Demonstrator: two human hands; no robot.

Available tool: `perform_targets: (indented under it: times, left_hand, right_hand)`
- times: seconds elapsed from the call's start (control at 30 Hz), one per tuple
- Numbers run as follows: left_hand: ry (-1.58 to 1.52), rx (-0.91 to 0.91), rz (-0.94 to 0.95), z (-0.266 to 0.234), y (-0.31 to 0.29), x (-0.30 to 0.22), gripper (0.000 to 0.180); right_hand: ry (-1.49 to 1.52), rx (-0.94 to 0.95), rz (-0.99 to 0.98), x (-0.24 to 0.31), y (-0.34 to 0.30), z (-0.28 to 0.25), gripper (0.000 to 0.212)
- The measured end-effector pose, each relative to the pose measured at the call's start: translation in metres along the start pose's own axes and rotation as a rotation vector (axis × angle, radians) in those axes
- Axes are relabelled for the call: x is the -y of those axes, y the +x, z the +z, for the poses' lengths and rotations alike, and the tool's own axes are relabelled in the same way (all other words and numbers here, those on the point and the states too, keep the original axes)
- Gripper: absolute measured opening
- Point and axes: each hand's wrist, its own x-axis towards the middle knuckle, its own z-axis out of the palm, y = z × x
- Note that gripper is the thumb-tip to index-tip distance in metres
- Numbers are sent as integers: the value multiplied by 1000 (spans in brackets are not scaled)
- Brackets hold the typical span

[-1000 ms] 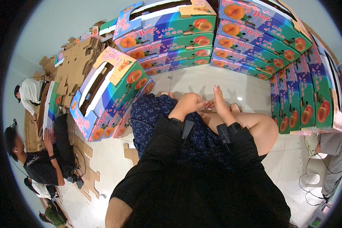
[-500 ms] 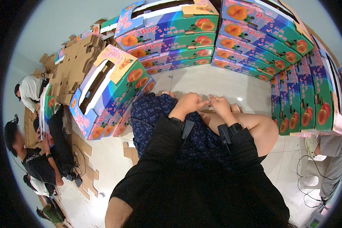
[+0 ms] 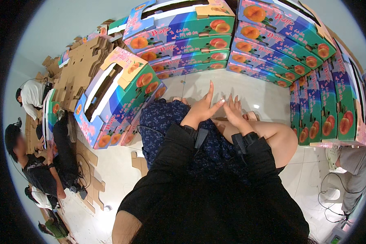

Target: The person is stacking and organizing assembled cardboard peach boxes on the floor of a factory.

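Note:
My left hand (image 3: 200, 110) hovers over my lap, its fingers stretched out and nothing in it. Close beside it, my right hand (image 3: 234, 114) is open too, with fingers spread and empty. The two hands nearly meet at their thumbs; whether they touch I cannot tell. Dark bands with small black devices circle both wrists. Beneath them is dark blue flowered cloth (image 3: 166, 126) over my legs. Nearest to the left hand stands a stack of peach-printed carton boxes (image 3: 126, 97) with slotted tops.
More peach-printed cartons are stacked ahead (image 3: 183, 44), at the far right (image 3: 272, 44) and along the right side (image 3: 325, 105). Flat brown cardboard (image 3: 79, 73) is piled at the left. A person in black (image 3: 40, 171) works there. Cables (image 3: 327, 199) trail on the right floor.
Both hands have gone from closed to open, with their fingers now extended forward. My forearms stay in nearly the same place. The boxes have not moved.

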Motion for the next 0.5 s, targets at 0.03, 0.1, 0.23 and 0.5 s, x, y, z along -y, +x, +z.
perform_targets:
  times: [0.03, 0.1, 0.23, 0.5]
  left_hand:
    - [3, 24, -18, 0, -1, -2, 91]
    - [-15, -17, -27, 3, -2, -1, 89]
    - [102, -98, 5, 5, -1, 8, 70]
    - [114, -123, 89, 0, 1, 1, 67]
  right_hand:
    - [-104, 33, 61, -4, 3, 2, 87]
    - [-71, 39, 29, -3, 3, 2, 91]
    - [-10, -43, -53, -5, 3, 6, 96]
    - [117, -260, -107, 4, 2, 1, 71]
